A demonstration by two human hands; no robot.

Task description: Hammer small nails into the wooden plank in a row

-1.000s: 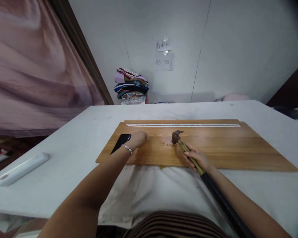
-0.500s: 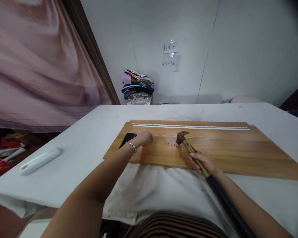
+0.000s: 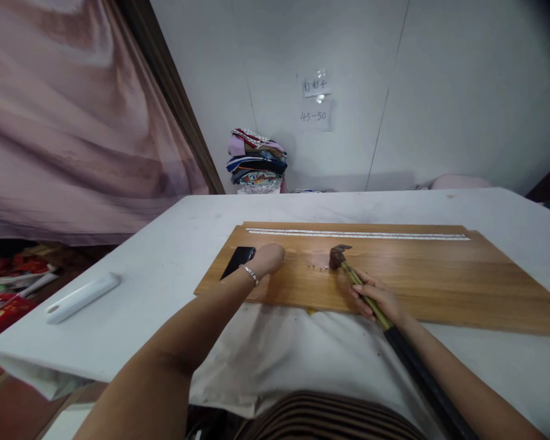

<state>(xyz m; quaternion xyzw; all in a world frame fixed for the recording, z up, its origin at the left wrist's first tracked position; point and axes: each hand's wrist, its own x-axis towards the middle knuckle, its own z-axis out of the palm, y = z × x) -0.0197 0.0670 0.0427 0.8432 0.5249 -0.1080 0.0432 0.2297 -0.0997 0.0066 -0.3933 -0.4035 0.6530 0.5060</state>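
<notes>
My right hand [image 3: 376, 298] grips a claw hammer [image 3: 365, 292] partway along its yellowish handle. The rusty hammer head [image 3: 337, 256] rests on or just above the wooden board [image 3: 431, 275]; which one I cannot tell. Just left of the head, several small nails [image 3: 319, 267] stand in a short row on the board. Over the board's left part my left hand [image 3: 269, 258] is closed, fingers curled down and mostly hidden, so whatever they may hold does not show. A black phone [image 3: 236, 263] lies beside that wrist, partly covered by it.
Two white measuring strips [image 3: 357, 234] run along the board's far edge. A white plastic handle-like piece [image 3: 82, 297] lies on the white table [image 3: 156, 256] at left. Folded clothes [image 3: 256, 162] are stacked against the back wall; a pink curtain [image 3: 82, 122] hangs at left.
The whole view has shifted slightly. Both hands keep nearly the same places over the board, the right one still around the hammer and the left one still closed.
</notes>
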